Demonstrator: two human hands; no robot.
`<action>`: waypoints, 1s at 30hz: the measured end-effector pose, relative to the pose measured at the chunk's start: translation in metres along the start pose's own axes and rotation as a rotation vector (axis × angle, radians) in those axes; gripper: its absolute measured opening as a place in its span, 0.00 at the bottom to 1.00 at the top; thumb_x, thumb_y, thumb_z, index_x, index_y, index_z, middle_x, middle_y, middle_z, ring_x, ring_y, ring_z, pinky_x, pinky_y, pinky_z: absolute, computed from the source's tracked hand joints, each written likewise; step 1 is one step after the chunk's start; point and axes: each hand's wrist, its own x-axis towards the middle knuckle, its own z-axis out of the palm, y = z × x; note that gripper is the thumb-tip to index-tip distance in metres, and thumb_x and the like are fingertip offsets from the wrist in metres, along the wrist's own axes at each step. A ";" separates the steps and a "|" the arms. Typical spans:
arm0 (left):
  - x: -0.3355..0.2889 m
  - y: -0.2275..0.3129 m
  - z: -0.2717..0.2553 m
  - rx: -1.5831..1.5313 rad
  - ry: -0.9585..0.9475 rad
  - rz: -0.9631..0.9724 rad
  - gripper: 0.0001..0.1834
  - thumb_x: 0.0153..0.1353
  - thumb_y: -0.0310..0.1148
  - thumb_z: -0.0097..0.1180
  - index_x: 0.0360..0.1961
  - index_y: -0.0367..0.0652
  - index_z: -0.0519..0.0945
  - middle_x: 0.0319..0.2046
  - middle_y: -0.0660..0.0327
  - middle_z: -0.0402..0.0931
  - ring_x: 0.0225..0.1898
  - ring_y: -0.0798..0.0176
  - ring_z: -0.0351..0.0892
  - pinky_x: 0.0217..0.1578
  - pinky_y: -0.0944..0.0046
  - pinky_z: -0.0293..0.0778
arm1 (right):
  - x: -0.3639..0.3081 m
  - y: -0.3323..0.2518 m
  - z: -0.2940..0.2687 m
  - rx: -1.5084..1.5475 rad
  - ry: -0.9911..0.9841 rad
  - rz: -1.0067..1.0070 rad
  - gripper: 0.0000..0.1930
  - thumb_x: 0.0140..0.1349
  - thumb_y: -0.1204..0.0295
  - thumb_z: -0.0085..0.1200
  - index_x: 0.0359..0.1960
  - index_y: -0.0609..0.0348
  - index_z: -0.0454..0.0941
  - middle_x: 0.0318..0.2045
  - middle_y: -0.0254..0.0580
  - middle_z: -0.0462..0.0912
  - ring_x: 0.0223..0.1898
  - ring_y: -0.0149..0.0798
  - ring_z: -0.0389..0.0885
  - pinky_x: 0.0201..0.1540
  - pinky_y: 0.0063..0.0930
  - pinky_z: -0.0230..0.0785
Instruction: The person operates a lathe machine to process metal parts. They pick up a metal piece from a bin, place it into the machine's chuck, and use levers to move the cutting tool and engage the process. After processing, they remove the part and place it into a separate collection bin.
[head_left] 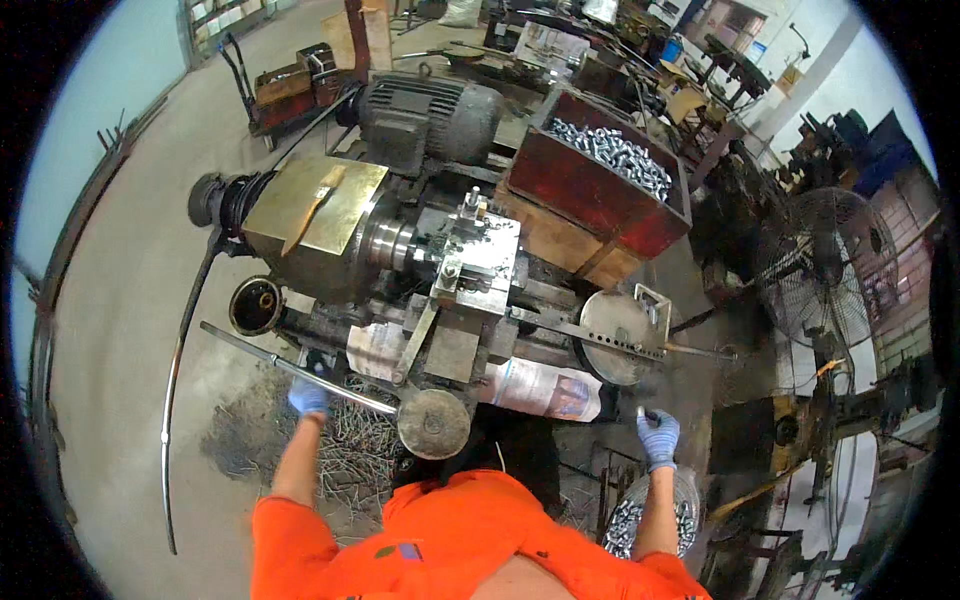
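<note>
My left hand [309, 395], in a blue glove, is closed at a long metal lever [345, 388] that slants across the front of a lathe [370, 240]. Part of its grip is hidden. In a matching glove, my right hand [658, 438] pinches a small shiny metal piece [641, 411], too small to make out fully. It is above a round tub [692, 490] of similar shiny metal parts. A steel tool block [485, 262] sits beside the lathe's chuck [388, 243]. A round metal disc [433, 424] is at the lever's right end.
A red bin [600, 205] heaped with metal parts stands behind the lathe. A brush [315, 210] lies on the brass-coloured cover. Metal shavings [350, 440] litter the floor below. On the right stands a large fan [830, 250]; a perforated bar [590, 333] juts rightward.
</note>
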 end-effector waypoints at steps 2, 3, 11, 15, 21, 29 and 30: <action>0.001 -0.004 -0.011 0.231 -0.122 0.186 0.19 0.55 0.49 0.47 0.36 0.50 0.81 0.37 0.55 0.80 0.39 0.50 0.78 0.38 0.54 0.74 | 0.008 -0.050 0.002 0.264 -0.068 0.087 0.15 0.49 0.62 0.63 0.29 0.64 0.82 0.26 0.46 0.83 0.28 0.40 0.81 0.34 0.28 0.72; 0.003 0.001 -0.023 0.345 -0.189 0.289 0.18 0.53 0.49 0.48 0.34 0.51 0.82 0.36 0.56 0.80 0.37 0.51 0.79 0.35 0.54 0.75 | 0.013 -0.085 -0.002 0.224 -0.126 -0.003 0.15 0.50 0.62 0.62 0.30 0.64 0.82 0.27 0.46 0.83 0.28 0.39 0.81 0.34 0.28 0.72; -0.012 0.037 -0.118 0.340 -0.289 0.320 0.18 0.54 0.51 0.49 0.37 0.51 0.81 0.37 0.52 0.79 0.40 0.49 0.79 0.40 0.52 0.73 | 0.049 -0.302 0.017 0.528 -0.561 -0.435 0.13 0.53 0.63 0.60 0.29 0.63 0.81 0.26 0.44 0.83 0.29 0.38 0.80 0.35 0.29 0.71; -0.012 0.007 -0.147 0.224 -0.402 0.208 0.21 0.55 0.51 0.51 0.42 0.50 0.79 0.37 0.50 0.79 0.40 0.46 0.78 0.41 0.51 0.73 | 0.052 -0.329 0.058 0.617 -0.645 -0.343 0.12 0.54 0.65 0.61 0.28 0.64 0.81 0.23 0.39 0.82 0.26 0.30 0.76 0.32 0.26 0.70; -0.018 -0.053 -0.177 -0.246 -0.305 -0.004 0.17 0.56 0.46 0.52 0.41 0.47 0.80 0.33 0.51 0.80 0.36 0.48 0.79 0.40 0.52 0.72 | 0.043 -0.368 0.077 0.834 -0.721 -0.267 0.14 0.54 0.64 0.61 0.29 0.66 0.81 0.23 0.37 0.82 0.24 0.26 0.74 0.29 0.23 0.68; -0.018 -0.010 -0.194 -0.315 -0.378 0.049 0.17 0.57 0.43 0.53 0.41 0.42 0.79 0.32 0.47 0.78 0.32 0.58 0.79 0.33 0.58 0.73 | 0.046 -0.353 0.082 0.819 -0.707 -0.324 0.18 0.57 0.59 0.58 0.32 0.66 0.81 0.23 0.39 0.82 0.28 0.27 0.74 0.34 0.23 0.69; -0.015 -0.021 -0.190 -0.330 -0.340 0.095 0.17 0.58 0.42 0.53 0.42 0.42 0.79 0.32 0.48 0.78 0.32 0.59 0.79 0.31 0.59 0.73 | 0.045 -0.371 0.073 0.678 -0.761 -0.400 0.19 0.58 0.59 0.57 0.32 0.68 0.80 0.26 0.38 0.81 0.30 0.26 0.74 0.36 0.23 0.69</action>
